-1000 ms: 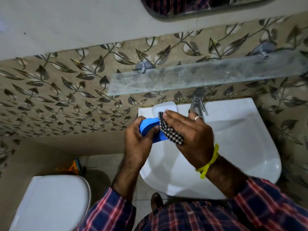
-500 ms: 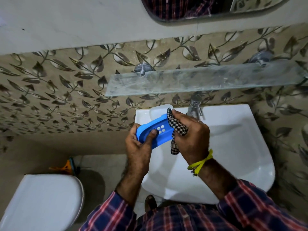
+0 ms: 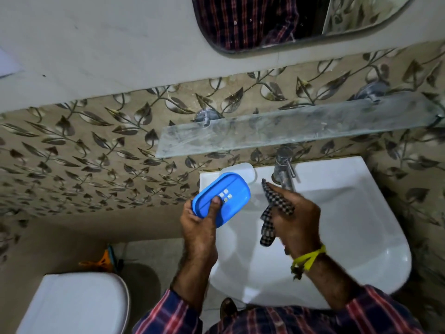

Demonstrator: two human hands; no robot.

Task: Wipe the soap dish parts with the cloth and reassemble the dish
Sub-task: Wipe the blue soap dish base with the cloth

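My left hand (image 3: 201, 221) grips a blue oval soap dish part (image 3: 222, 197) by its near end, thumb on its upper face beside a few small square holes. It is held tilted above the left corner of the sink. Behind it a white soap dish part (image 3: 243, 170) rests on the sink's back ledge, partly hidden by the blue one. My right hand (image 3: 297, 224) holds a black-and-white checked cloth (image 3: 274, 210), apart from the blue part, with one end of the cloth hanging down.
The white sink (image 3: 337, 213) is below my hands, with a metal tap (image 3: 284, 171) at its back. A glass shelf (image 3: 289, 127) juts out over the tap and a mirror (image 3: 289, 22) hangs above. A white toilet lid (image 3: 74, 304) is at lower left.
My right hand with the cloth has come off the blue part and moved to the right. My left hand has turned the blue part so its holed face shows fully.
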